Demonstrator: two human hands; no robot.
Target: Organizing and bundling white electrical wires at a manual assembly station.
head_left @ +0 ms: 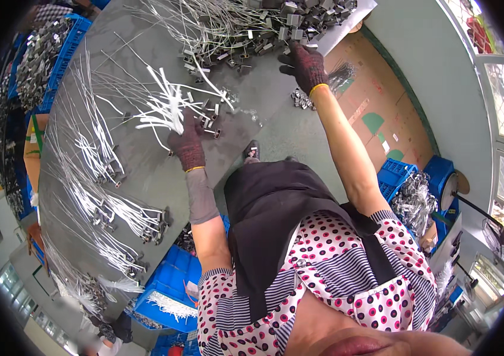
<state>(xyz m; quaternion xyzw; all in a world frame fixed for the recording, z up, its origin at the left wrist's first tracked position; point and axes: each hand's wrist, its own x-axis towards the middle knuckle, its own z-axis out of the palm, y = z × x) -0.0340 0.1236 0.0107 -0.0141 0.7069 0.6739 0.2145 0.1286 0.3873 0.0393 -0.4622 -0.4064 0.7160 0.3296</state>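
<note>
My left hand (189, 142), in a dark red knitted glove, is closed around a bundle of white-sleeved wires (172, 107). Thin wire ends fan out from the bundle to the upper left, and small metal blocks (209, 118) hang at its other end beside my fingers. My right hand (304, 66), gloved the same way, is at the near edge of a large heap of grey metal blocks with wires (276, 38). Its fingers are apart, and nothing shows between them; some fingertips are hard to see against the dark blocks.
Several wire bundles (109, 207) lie along the left of the grey table (222, 89). Blue crates of parts stand at the far left (65, 59), below the table (172, 267) and at the right (395, 175). Cardboard (376, 95) with small parts lies beyond my right arm.
</note>
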